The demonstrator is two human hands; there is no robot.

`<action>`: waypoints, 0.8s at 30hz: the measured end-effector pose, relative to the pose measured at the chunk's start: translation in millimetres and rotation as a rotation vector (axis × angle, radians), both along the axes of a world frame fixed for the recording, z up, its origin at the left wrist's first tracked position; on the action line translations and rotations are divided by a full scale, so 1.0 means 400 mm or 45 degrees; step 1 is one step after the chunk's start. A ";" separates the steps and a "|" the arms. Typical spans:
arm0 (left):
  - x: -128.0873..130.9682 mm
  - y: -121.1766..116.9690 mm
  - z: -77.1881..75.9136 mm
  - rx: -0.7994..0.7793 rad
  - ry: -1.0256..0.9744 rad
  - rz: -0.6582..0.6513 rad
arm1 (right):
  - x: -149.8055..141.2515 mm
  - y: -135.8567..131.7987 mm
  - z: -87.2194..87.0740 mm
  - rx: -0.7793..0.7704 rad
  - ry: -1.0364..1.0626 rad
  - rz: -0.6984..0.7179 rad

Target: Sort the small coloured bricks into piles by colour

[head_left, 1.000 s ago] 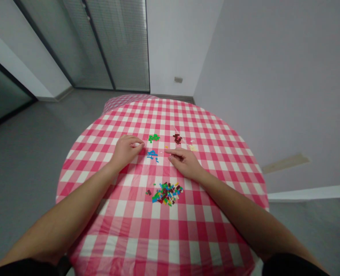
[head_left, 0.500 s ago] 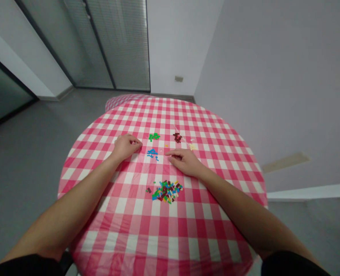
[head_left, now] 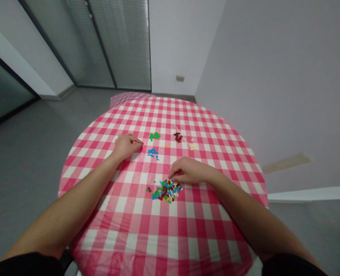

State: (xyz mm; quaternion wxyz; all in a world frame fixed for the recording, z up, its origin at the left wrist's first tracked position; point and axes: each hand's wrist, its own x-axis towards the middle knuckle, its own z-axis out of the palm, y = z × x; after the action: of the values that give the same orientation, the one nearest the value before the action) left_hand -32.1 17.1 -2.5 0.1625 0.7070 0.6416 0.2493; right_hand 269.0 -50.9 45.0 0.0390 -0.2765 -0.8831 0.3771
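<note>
My left hand (head_left: 126, 145) rests on the table left of the small piles, with thumb and forefinger pinched together; whatever may be between them is too small to make out. Just right of its fingertips are a pile of green bricks (head_left: 155, 136) and a pile of blue bricks (head_left: 152, 152). My right hand (head_left: 187, 170) reaches down to the far edge of a mixed pile of small coloured bricks (head_left: 166, 192). Its fingers are curled, the tips touching or just above the pile, and I cannot tell whether a brick is in them.
Farther back lie a dark brown pile (head_left: 178, 137), some cream pieces (head_left: 193, 146) and a single yellow piece (head_left: 166, 145). A red-and-white checked cloth (head_left: 147, 230) covers the round table. Walls stand behind and to the right, glass panels (head_left: 129, 46) at the back left.
My right hand has moved back toward me, from beside the blue pile to the mixed pile, and its fingers have curled downward. My left hand has stayed in place.
</note>
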 end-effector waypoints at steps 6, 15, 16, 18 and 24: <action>-0.004 -0.008 0.003 0.006 -0.015 -0.013 | -0.011 -0.013 -0.005 0.021 -0.023 0.013; -0.008 -0.004 0.001 -0.006 0.039 -0.032 | -0.032 -0.027 -0.010 0.006 0.018 -0.025; -0.007 -0.004 0.001 -0.008 0.037 -0.027 | -0.033 -0.027 -0.010 -0.001 0.012 -0.027; -0.007 -0.004 0.001 -0.014 0.033 -0.010 | -0.034 -0.028 -0.010 0.006 -0.008 -0.021; -0.004 -0.006 0.002 -0.067 0.044 0.087 | -0.037 -0.033 -0.007 0.109 -0.011 -0.004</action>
State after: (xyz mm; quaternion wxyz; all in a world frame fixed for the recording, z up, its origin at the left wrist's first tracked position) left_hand -33.5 14.9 -1.9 0.1613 0.6843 0.6745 0.2253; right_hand 254.3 -64.0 42.3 0.0477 -0.2777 -0.8981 0.3377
